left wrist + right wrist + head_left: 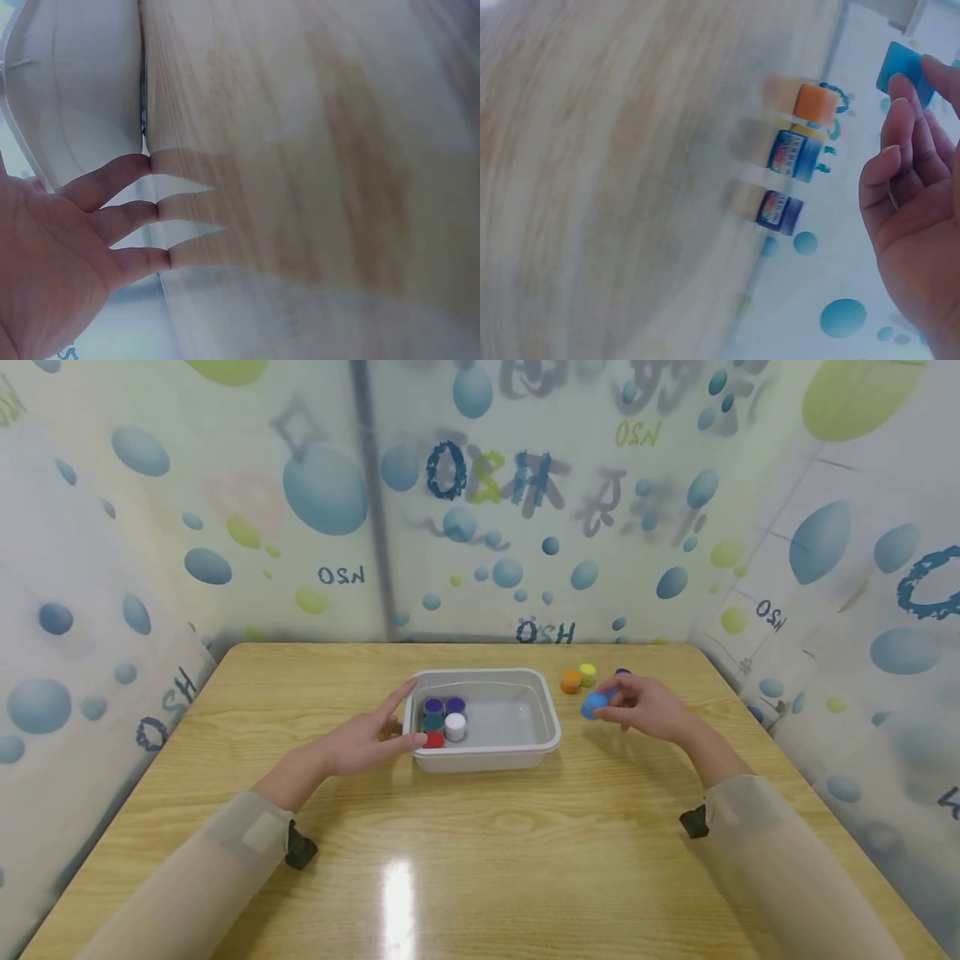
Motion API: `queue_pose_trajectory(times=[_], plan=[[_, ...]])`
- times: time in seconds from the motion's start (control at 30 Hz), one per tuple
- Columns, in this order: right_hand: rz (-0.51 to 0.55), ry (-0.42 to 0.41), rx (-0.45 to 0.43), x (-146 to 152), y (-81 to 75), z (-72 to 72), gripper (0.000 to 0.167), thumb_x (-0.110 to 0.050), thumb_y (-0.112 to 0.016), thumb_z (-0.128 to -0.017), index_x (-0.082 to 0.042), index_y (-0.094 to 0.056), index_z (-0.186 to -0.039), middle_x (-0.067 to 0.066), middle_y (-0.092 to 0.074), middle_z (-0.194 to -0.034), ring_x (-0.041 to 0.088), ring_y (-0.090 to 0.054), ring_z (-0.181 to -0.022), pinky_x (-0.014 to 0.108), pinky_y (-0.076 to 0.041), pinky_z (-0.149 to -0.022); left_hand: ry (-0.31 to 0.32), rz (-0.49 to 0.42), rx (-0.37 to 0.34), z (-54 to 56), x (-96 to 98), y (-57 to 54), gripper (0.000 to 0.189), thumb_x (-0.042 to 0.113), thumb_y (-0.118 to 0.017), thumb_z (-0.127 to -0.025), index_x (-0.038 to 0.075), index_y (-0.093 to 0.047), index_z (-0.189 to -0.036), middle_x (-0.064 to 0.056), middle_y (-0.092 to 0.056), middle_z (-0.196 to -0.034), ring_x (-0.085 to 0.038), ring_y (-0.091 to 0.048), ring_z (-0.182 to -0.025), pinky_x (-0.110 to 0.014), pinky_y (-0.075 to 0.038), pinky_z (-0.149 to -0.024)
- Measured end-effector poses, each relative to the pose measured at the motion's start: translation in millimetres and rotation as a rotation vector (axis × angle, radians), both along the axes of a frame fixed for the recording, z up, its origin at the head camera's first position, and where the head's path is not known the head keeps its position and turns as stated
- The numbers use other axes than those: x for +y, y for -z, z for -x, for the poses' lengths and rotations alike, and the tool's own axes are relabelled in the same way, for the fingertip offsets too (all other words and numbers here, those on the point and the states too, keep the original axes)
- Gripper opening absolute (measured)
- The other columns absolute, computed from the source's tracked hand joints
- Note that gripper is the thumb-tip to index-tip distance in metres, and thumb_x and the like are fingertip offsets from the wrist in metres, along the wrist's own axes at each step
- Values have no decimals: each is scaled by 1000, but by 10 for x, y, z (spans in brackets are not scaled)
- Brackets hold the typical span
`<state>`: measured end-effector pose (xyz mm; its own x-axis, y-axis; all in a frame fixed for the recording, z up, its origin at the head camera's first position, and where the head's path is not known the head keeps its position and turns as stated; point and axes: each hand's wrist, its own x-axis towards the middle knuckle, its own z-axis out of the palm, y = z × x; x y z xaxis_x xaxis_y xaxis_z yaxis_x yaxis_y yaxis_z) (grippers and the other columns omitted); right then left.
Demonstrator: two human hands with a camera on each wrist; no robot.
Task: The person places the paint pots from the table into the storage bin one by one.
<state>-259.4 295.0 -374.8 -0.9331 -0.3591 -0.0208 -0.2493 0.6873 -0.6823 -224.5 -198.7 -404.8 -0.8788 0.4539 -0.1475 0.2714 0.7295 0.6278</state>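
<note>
A white plastic bin (483, 760) stands on the table with several small jars in it. Grouped at its left end are purple jars (455, 706), a dark green jar (433, 723), a white jar (455, 727) and a red jar (434, 741). My left hand (367, 739) rests on the bin's left end, thumb over the front corner and index finger along the rim. Its other fingers (124, 221) reach straight down to the tabletop. To the right of the bin, my right hand (648, 706) pinches a light blue paint jar (901, 67), lifted off the table, between thumb and fingertips.
Near the right hand stand an orange jar (572, 682), a yellow jar (588, 674), a labelled blue jar (793, 156) and a purple jar (779, 211). The wooden table (480, 860) ends at a patterned wall covering (480, 568) behind and at both sides.
</note>
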Motion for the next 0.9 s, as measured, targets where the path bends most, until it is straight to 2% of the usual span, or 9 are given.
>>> queue_pose_trajectory(times=[0.3, 0.4, 0.67, 0.9], plan=[[83, -32, 24, -159, -193, -103, 39, -23, -82, -101, -6, -69, -134, 10, -75, -99, 19, -65, -73, 32, -58, -68, 4, -12, -1, 13, 0, 16, 100, 75, -55, -104, 48, 10, -174, -30, -53, -163, -58, -50, -150, -76, -38, -122], [91, -50, 24, -257, -236, -116, 36, -24, -83, -101, -8, -71, -130, 9, -75, -97, 21, -64, -73, 32, -57, -67, 5, -16, -2, 12, 2, 15, 100, 75, -55, -104, 48, 10, -175, -30, -53, -163, -58, -49, -151, -76, -37, -123], [124, -115, 35, -544, -268, -89, 33, -24, -84, -100, -11, -73, -128, 8, -73, -95, 21, -63, -72, 30, -54, -65, 6, -10, 1, 13, -2, 15, 100, 76, -54, -104, 46, 10, -175, -30, -54, -162, -58, -50, -150, -77, -38, -122], [133, -170, 25, -805, -255, -36, 32, -21, -85, -99, -11, -73, -127, 6, -71, -93, 23, -62, -76, 30, -53, -70, 18, -4, 12, 10, 0, 3, 100, 75, -53, -105, 43, 9, -176, -30, -56, -161, -58, -51, -149, -76, -39, -121]])
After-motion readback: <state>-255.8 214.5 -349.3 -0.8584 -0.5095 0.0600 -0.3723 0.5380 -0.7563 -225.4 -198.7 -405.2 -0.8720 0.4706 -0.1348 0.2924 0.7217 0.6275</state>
